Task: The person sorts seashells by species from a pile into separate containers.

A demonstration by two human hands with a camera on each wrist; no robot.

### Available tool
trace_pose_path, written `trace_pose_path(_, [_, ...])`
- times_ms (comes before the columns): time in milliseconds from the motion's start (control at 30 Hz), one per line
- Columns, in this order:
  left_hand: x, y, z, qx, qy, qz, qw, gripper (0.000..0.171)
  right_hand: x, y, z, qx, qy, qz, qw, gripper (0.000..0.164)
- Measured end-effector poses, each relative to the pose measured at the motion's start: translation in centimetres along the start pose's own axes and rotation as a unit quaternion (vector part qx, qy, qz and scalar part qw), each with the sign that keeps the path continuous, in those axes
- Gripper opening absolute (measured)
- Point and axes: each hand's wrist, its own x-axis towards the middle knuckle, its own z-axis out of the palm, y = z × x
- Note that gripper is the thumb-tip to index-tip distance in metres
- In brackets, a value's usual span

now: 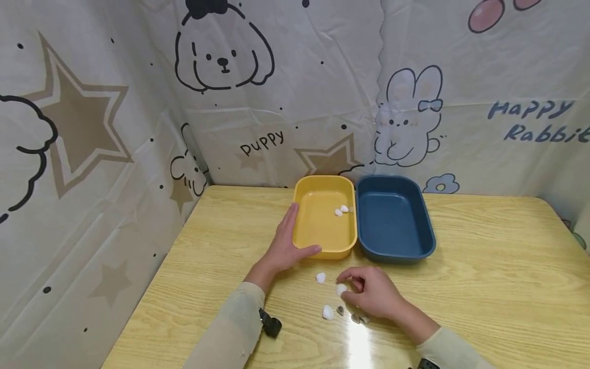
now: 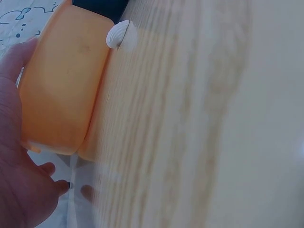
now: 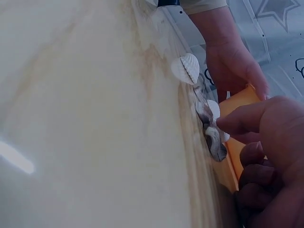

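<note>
My left hand (image 1: 288, 246) holds the near left corner of the yellow bin (image 1: 324, 254), fingers along its left side and thumb over the front rim. A few small white shells (image 1: 344, 208) lie inside that bin. In front of it my right hand (image 1: 375, 292) has thumb and index finger at a white seashell (image 1: 341, 289), pinching it low over the table. One white seashell (image 1: 320, 277) lies left of those fingertips. Another ribbed white seashell (image 1: 328, 312) lies nearer, beside a small dark shell (image 1: 340, 310). More dark shells (image 3: 216, 144) lie under the right hand.
A dark blue bin (image 1: 394, 225) stands against the yellow bin's right side. Both are on a wood-grain table (image 1: 498, 266) near its back edge. A printed curtain (image 1: 322, 92) hangs behind the table and along the left.
</note>
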Motion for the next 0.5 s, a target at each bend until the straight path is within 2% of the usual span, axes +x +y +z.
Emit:
trace_pose_path(133, [-0.14, -0.01, -0.01, 0.002, 0.002, -0.001, 1.0000, 0.120, -0.02, 0.09, -0.01, -0.011, -0.009, -0.017, 1.000, 0.017])
trace_pose_path(367, [-0.02, -0.12, 0.01, 0.006, 0.001, 0.003, 1.0000, 0.120, -0.01, -0.03, -0.20, -0.023, -0.015, 0.003, 1.000, 0.022])
trace_pose_path(500, [-0.01, -0.15, 0.04, 0.009, -0.001, 0.000, 1.0000, 0.120, 0.07, 0.15, -0.30, -0.036, -0.028, -0.001, 0.999, 0.020])
